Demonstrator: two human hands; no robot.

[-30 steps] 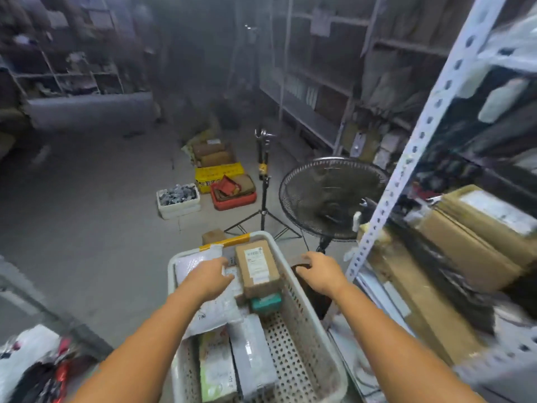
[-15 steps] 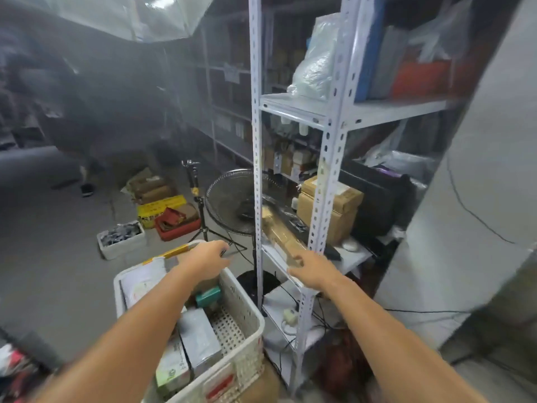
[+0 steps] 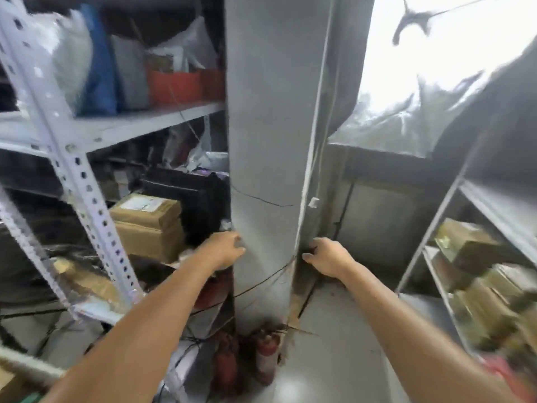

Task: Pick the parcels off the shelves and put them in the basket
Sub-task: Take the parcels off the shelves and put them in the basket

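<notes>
Between picks, by the look of it: left hand (image 3: 223,250) and right hand (image 3: 325,258) out ahead on either side of a grey pillar (image 3: 267,141), fingers loosely curled, holding nothing. Brown parcels (image 3: 148,225) stacked on the left shelf (image 3: 139,123), near the left hand; blurred parcels (image 3: 467,245) on the right shelf (image 3: 491,203). Basket out of view. Next, probably: reaching to a box and gripping it. White label (image 3: 139,203) on the top box, unreadable.

Both bare forearms reach forward from the lower corners and come a little toward each other. The left grip (image 3: 223,250) shows its back, with the fingers loosely bent and holding nothing. The right grip (image 3: 325,257) is at nearly the same height, fingers relaxed, also holding nothing.
</notes>
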